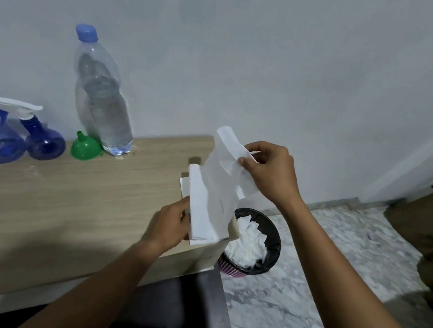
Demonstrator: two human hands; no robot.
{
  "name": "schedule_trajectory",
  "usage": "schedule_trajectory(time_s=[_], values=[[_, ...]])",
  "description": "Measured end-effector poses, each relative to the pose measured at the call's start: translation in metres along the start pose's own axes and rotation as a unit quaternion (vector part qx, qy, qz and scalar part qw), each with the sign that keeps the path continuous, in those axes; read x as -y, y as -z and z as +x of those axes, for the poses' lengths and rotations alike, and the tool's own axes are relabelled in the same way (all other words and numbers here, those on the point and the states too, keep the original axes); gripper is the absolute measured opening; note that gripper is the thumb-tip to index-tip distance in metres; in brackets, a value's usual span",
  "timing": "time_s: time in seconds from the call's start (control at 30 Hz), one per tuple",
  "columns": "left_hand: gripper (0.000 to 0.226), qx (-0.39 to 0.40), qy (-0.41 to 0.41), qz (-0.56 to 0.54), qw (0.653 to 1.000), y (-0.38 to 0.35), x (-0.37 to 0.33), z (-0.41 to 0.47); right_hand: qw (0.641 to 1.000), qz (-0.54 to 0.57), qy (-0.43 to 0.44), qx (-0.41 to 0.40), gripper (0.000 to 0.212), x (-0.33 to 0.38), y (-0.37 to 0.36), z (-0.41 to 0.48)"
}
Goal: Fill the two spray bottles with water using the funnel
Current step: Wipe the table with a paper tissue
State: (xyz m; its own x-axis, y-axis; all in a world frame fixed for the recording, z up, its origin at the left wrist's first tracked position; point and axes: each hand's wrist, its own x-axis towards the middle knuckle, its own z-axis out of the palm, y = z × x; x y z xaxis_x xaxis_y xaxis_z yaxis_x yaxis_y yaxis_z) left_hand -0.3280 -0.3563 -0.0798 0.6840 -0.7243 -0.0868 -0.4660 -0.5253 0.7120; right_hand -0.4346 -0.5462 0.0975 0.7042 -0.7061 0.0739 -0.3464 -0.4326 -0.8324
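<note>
The right hand [268,169] pinches the top of a tissue [221,181], maybe to wipe up drips. The left hand [168,225] grips the tissue pack [201,218] so it stays put. The funnel [86,147] sits upside down, touching the water bottle [101,94]. Left of the funnel, two spray bottles [43,140] stand on the worktop [62,196]; one is cut off. I cannot tell how full they are.
</note>
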Motion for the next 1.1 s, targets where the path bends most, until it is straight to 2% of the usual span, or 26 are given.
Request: schedule_trajectory(time_s=[0.17,0.27,0.37,0.43,0.6,0.73,0.87,1.0,1.1], values=[[0.052,-0.020,-0.014,0.019,1.000,0.006,0.004,-0.003,1.000,-0.001,0.010,0.014,0.031,-0.003,-0.014,0.000],[0.052,-0.015,-0.061,0.036,0.997,0.008,0.007,-0.009,1.000,-0.014,0.018,0.017,0.023,0.001,-0.023,0.002],[0.053,0.027,-0.076,0.166,0.983,0.012,0.008,-0.010,0.999,-0.001,0.021,0.027,0.013,0.009,-0.038,0.004],[0.051,0.039,-0.077,0.208,0.974,0.019,0.011,-0.014,0.999,0.000,0.025,0.048,0.012,0.018,-0.055,0.006],[0.050,-0.015,-0.028,0.188,0.982,0.067,0.052,-0.039,0.994,0.017,0.032,0.103,0.010,0.044,-0.134,0.003],[0.048,-0.088,0.022,0.191,0.977,0.131,0.117,-0.076,0.983,0.058,0.054,0.167,0.008,0.073,-0.226,-0.012],[0.046,-0.176,0.050,0.188,0.965,0.196,0.192,-0.117,0.977,0.076,0.064,0.191,0.015,0.110,-0.319,-0.031],[0.047,-0.156,0.152,0.223,0.950,0.254,0.256,-0.146,0.973,0.088,0.071,0.199,0.009,0.146,-0.400,-0.040],[0.049,-0.138,0.215,0.202,0.945,0.288,0.289,-0.156,0.976,0.084,0.090,0.180,0.011,0.170,-0.450,-0.039]])
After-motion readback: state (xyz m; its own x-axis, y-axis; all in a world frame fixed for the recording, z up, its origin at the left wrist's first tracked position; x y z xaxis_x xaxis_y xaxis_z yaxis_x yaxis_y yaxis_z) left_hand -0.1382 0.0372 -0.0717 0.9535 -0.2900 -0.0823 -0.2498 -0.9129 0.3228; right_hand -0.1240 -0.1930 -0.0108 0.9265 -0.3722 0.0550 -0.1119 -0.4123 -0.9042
